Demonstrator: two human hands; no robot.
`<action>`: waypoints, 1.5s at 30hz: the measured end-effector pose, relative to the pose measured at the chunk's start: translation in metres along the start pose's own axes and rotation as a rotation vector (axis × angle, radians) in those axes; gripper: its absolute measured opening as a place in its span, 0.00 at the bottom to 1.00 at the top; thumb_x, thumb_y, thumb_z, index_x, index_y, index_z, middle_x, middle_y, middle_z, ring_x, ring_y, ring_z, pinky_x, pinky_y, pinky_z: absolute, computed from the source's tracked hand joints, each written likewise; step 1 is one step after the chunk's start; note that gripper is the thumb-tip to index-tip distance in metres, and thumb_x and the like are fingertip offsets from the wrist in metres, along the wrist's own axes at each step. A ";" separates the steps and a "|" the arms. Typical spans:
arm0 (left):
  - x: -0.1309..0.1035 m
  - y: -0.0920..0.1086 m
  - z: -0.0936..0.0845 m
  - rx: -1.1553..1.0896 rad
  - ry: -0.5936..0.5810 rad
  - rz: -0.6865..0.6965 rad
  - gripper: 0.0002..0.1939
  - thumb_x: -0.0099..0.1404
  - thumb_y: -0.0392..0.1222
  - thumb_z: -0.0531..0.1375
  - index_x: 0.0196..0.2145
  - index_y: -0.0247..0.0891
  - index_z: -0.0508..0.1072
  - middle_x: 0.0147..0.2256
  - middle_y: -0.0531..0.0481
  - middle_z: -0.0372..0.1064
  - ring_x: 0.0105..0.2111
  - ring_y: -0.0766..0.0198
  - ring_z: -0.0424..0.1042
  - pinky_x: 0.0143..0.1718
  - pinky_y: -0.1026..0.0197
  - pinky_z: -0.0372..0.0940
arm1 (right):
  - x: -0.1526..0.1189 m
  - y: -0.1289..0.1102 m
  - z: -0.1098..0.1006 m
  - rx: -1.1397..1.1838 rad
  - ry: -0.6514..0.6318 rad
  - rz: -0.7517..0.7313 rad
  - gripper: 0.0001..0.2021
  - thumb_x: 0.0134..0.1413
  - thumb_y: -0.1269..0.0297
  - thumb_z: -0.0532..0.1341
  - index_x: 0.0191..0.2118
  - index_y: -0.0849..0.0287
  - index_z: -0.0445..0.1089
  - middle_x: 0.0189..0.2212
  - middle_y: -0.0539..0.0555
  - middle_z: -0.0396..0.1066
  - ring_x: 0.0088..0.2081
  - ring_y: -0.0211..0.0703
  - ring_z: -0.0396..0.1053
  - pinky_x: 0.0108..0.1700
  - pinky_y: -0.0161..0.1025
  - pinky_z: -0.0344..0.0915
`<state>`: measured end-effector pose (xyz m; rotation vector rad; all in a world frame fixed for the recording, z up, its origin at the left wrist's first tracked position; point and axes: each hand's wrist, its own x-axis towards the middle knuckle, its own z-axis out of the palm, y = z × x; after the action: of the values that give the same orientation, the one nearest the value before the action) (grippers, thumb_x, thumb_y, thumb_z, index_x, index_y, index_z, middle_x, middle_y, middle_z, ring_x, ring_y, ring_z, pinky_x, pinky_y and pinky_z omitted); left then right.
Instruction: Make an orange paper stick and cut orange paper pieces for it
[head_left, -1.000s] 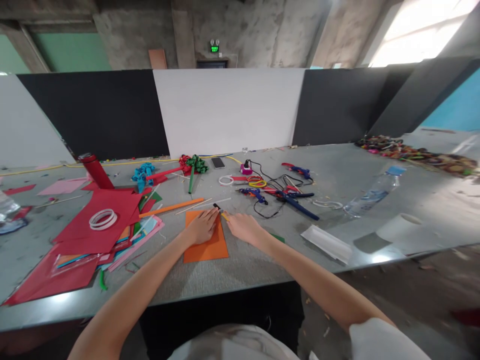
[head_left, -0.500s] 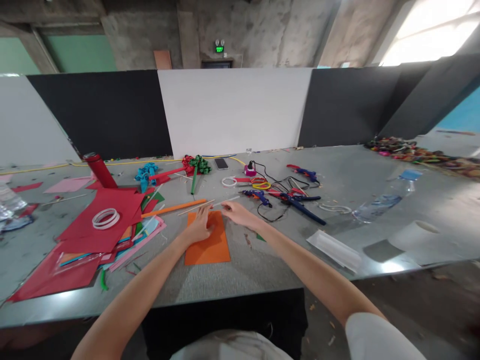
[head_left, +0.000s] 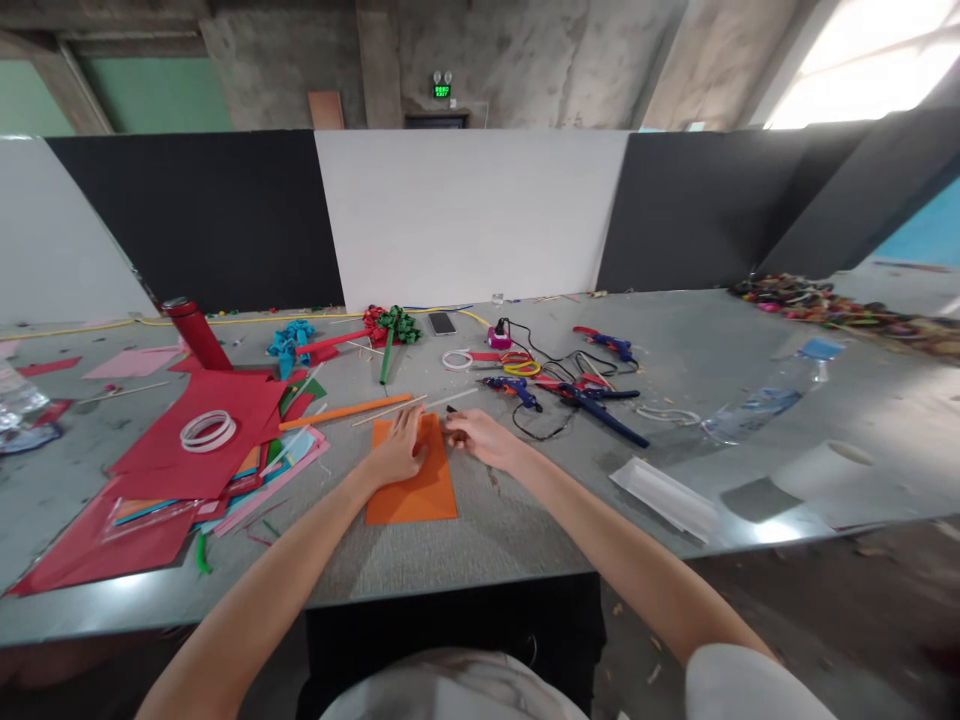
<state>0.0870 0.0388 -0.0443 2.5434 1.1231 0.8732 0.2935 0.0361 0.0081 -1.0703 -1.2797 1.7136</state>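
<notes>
My left hand (head_left: 395, 452) lies with fingers stretched flat on the orange paper sheet (head_left: 420, 497), which rests on the grey table. At the sheet's upper right corner is my right hand (head_left: 476, 436), its fingers closed around a small dark object (head_left: 451, 409). Only that object's end shows, so its kind is unclear. Just beyond the fingertips lie a thin wooden stick (head_left: 381, 412) and a narrow whitish stick (head_left: 454, 396). An orange rolled paper tube (head_left: 349, 411) lies to the left of them.
Red paper sheets (head_left: 161, 425) with white tape rolls (head_left: 208, 432) and a red bottle (head_left: 196, 333) are at left. Right of my hands lie a blue glue gun (head_left: 514, 391), dark-handled pliers (head_left: 604, 412) and cables. A water bottle (head_left: 772, 400) lies farther right.
My right hand has shifted slightly down and curled, and a small dark object now shows in its fingers. My left hand stays on the orange sheet.
</notes>
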 end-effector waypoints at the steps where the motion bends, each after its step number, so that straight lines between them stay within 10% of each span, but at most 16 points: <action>1: 0.000 0.001 -0.001 -0.003 0.007 -0.001 0.43 0.61 0.34 0.55 0.70 0.35 0.40 0.68 0.31 0.45 0.70 0.44 0.42 0.68 0.37 0.48 | 0.000 0.001 0.001 -0.025 -0.017 0.017 0.06 0.47 0.69 0.63 0.26 0.60 0.64 0.21 0.46 0.64 0.23 0.32 0.63 0.25 0.31 0.54; 11: -0.001 0.008 -0.006 0.011 0.079 -0.023 0.41 0.62 0.34 0.55 0.70 0.38 0.43 0.66 0.32 0.48 0.68 0.44 0.47 0.67 0.37 0.50 | -0.008 0.010 0.004 -0.598 -0.008 -0.154 0.12 0.54 0.65 0.59 0.21 0.58 0.63 0.14 0.47 0.65 0.17 0.32 0.57 0.22 0.31 0.50; 19: 0.001 -0.007 -0.027 0.004 0.605 -0.326 0.24 0.68 0.45 0.56 0.60 0.38 0.60 0.56 0.35 0.61 0.59 0.48 0.63 0.60 0.42 0.60 | 0.001 0.001 -0.016 -0.615 0.121 -0.426 0.14 0.57 0.56 0.59 0.27 0.60 0.73 0.16 0.46 0.66 0.21 0.35 0.61 0.28 0.31 0.56; 27: 0.001 -0.016 -0.046 -0.461 0.221 -0.463 0.17 0.66 0.55 0.57 0.36 0.37 0.75 0.27 0.49 0.73 0.25 0.62 0.70 0.28 0.60 0.64 | 0.006 -0.012 -0.040 -0.269 0.274 -0.426 0.15 0.49 0.51 0.65 0.31 0.61 0.75 0.16 0.46 0.63 0.19 0.34 0.56 0.24 0.33 0.52; 45: 0.005 -0.002 -0.051 -0.900 0.443 -0.514 0.20 0.52 0.52 0.72 0.38 0.37 0.81 0.28 0.50 0.75 0.24 0.66 0.69 0.27 0.64 0.62 | 0.002 -0.010 -0.030 -0.097 0.138 -0.484 0.17 0.47 0.48 0.70 0.35 0.57 0.76 0.26 0.51 0.72 0.26 0.38 0.64 0.27 0.36 0.58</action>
<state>0.0577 0.0426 -0.0028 1.3026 1.0641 1.4033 0.3208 0.0508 0.0129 -0.8286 -1.4060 1.2064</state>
